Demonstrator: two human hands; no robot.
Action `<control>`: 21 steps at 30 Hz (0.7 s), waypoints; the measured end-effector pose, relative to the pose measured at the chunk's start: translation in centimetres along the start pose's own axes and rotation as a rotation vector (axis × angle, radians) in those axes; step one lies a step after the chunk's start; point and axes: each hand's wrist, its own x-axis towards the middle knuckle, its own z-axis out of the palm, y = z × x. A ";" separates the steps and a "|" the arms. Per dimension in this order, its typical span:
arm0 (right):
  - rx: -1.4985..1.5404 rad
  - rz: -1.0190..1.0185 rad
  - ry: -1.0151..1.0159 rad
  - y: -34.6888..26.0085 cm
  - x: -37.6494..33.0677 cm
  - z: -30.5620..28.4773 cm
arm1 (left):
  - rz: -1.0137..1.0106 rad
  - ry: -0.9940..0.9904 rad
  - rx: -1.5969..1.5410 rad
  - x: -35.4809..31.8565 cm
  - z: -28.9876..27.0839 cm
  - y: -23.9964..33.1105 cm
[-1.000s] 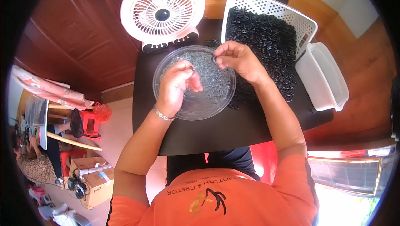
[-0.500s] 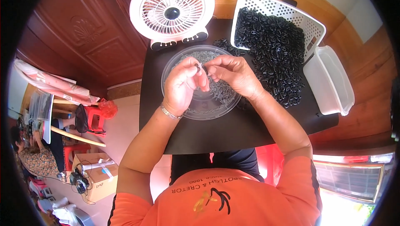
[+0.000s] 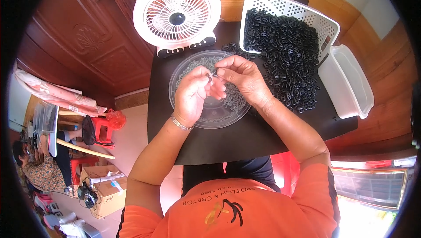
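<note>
Both hands meet above a round clear plastic tray [image 3: 215, 123] that holds many small grey rod-like pieces [image 3: 237, 99]. Between thumb and index finger, my left hand [image 3: 190, 95] pinches a small black piece [image 3: 209, 78]; its other fingers curl loosely. My right hand [image 3: 247, 80] pinches another small dark piece [image 3: 215, 73] close to the left fingertips. Whether the two pieces touch is too small to tell. To the right lies a large heap of black oval plastic pieces with two holes [image 3: 287, 62], spilling from a white perforated basket [image 3: 322, 25] onto the dark table [image 3: 210, 146].
A white fan [image 3: 176, 19] stands at the table's far left. On the right edge sits a translucent white bin [image 3: 346, 80]. Off to the left are a red stool [image 3: 104, 130], a cardboard box [image 3: 109, 190] and another person [image 3: 44, 172] at a separate table.
My right hand has shifted slightly and its fingertips have drawn a little apart from the left's. The left fingers have opened out somewhat, with the pinch kept. The whole view has shifted slightly.
</note>
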 end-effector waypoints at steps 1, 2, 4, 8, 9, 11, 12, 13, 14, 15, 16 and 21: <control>0.002 -0.002 -0.001 0.1 0.1 -0.1 | 0.014 0.011 -0.010 0.0 0.0 0.0; -0.035 -0.002 -0.017 0.1 0.1 -0.4 | 0.014 0.011 -0.008 0.0 -0.1 0.1; -0.072 -0.002 -0.034 0.1 0.2 -0.9 | 0.041 0.036 -0.036 0.2 -0.4 0.1; -0.162 0.038 -0.075 0.1 0.2 -1.1 | 0.036 0.026 -0.001 0.2 -0.7 0.0; -0.168 0.050 -0.069 0.0 0.2 -1.1 | 0.040 0.025 0.007 0.3 -0.6 -0.1; -0.104 0.054 -0.066 -0.2 0.2 -1.0 | 0.044 0.024 0.015 0.2 -0.5 -0.1; -0.041 0.058 -0.064 -0.4 0.3 -0.9 | 0.032 0.069 0.053 0.1 -0.3 -0.1; -0.041 0.058 -0.065 -0.6 0.3 -0.9 | 0.020 0.113 0.091 0.1 -0.3 0.0; -0.007 0.082 -0.039 -0.8 0.3 -0.9 | 0.020 0.114 0.092 0.1 -0.4 -0.2; 0.026 0.106 -0.011 -0.9 0.3 -0.9 | -0.015 0.150 0.168 0.2 -0.7 -0.4; 0.026 0.106 -0.012 -0.9 0.4 -1.0 | -0.051 0.187 0.244 0.3 -0.8 -0.5; 0.010 0.126 -0.038 -0.9 0.4 -1.2 | -0.051 0.212 0.309 0.3 -0.8 -0.8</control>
